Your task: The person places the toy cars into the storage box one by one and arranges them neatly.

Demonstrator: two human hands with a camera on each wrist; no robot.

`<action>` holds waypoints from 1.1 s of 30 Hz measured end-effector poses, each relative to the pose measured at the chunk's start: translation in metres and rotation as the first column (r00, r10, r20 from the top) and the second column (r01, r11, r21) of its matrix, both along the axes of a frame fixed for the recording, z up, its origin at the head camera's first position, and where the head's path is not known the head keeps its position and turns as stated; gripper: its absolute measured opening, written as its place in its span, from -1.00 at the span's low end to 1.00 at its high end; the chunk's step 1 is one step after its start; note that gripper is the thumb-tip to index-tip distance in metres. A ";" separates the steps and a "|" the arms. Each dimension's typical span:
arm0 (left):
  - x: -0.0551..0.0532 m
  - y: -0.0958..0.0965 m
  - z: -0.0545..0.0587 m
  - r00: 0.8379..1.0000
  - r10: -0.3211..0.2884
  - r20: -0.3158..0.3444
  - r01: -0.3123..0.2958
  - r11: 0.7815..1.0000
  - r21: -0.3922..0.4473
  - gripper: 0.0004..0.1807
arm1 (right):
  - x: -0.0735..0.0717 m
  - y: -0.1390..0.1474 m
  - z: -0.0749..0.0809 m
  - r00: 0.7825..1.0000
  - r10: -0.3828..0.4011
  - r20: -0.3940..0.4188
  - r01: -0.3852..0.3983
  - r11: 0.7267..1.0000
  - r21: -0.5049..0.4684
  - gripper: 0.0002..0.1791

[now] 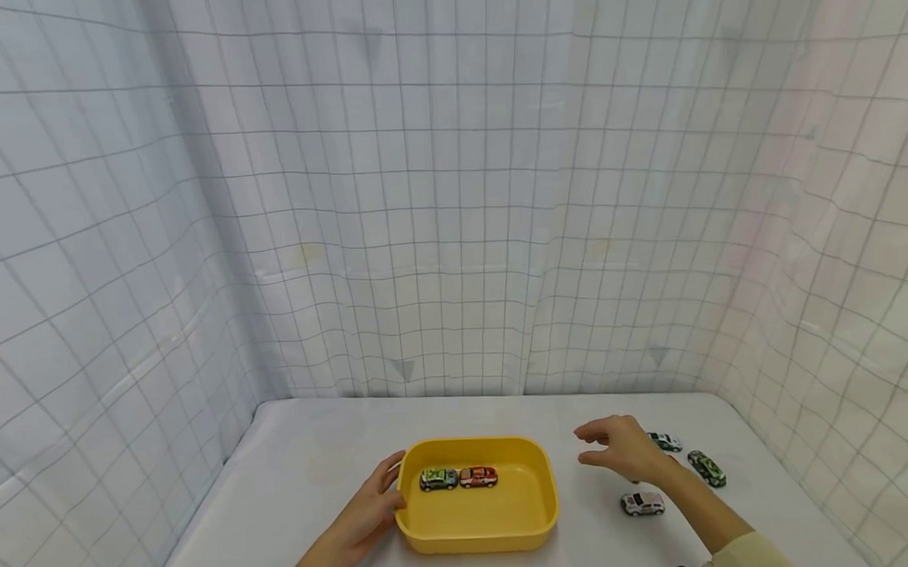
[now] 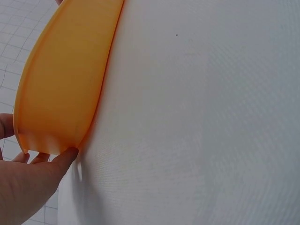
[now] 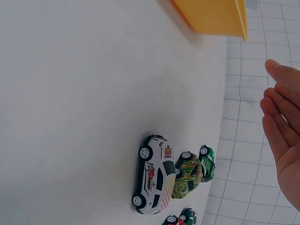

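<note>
Yellow plastic rounded-rectangular tray (image 1: pixel 480 514): I log its left wall clamped between thumb and fingers of my left hand (image 1: pixel 367 508). Contents, right of those fingertips: one green-and-blue toy car (image 1: pixel 438 479); one red-and-white toy car (image 1: pixel 479 477). My right hand (image 1: pixel 625 453): raised, thumb apart from fingers. Right of these fingertips: one white toy car (image 1: pixel 643 504), nearer me; one green-and-white toy car (image 1: pixel 666 442); one green-and-black toy car (image 1: pixel 707 468), farthest right.

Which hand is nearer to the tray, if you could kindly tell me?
Left. The left hand holds the tray at its left end; the right hand is raised beyond the tray's right side, not touching it.
</note>
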State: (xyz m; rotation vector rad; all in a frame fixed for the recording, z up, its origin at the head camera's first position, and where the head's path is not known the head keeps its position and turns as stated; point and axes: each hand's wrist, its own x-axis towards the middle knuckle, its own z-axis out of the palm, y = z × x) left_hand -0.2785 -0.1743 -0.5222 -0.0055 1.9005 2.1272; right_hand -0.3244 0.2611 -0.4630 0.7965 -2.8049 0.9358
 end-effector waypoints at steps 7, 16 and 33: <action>0.000 0.001 0.002 1.000 -0.004 -0.005 0.004 1.000 0.000 -0.04 | 0.006 0.019 0.000 0.999 -0.029 0.017 0.029 1.000 -0.004 -0.59; -0.001 0.001 0.001 1.000 -0.005 0.006 0.005 1.000 -0.007 -0.04 | 0.016 0.049 -0.003 0.999 -0.029 0.033 0.031 0.998 -0.054 -0.58; 0.002 0.001 0.001 1.000 -0.001 -0.004 0.001 1.000 -0.003 -0.04 | 0.028 0.105 -0.013 0.966 -0.249 0.063 0.247 0.968 0.038 -0.54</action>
